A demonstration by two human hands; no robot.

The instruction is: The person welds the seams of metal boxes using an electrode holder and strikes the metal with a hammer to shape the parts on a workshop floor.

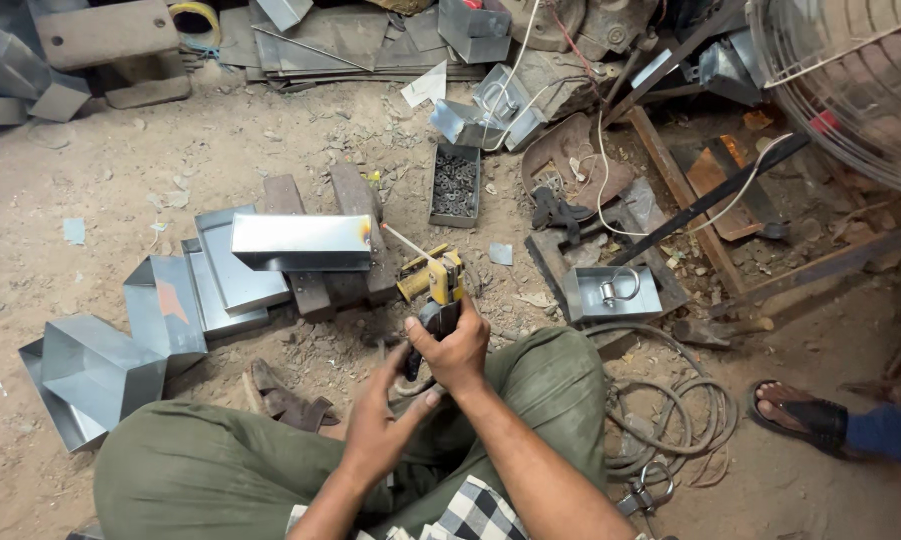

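metal workshop | dirt floor (120, 160) | sheet-metal boxes (300, 243) | tray of washers (455, 185) | cables (670, 410)

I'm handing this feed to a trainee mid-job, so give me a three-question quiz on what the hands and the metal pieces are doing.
1. True or false: the right hand grips the yellow electrode holder.
2. Multiple choice: the welding rod tip points towards A) the folded sheet-metal box on the wooden blocks, B) the tray of dark washers, C) the coiled cable.
3. Fill in: the left hand is below the right hand, near the holder's ____.

Key: 1 true; 2 A; 3 handle.
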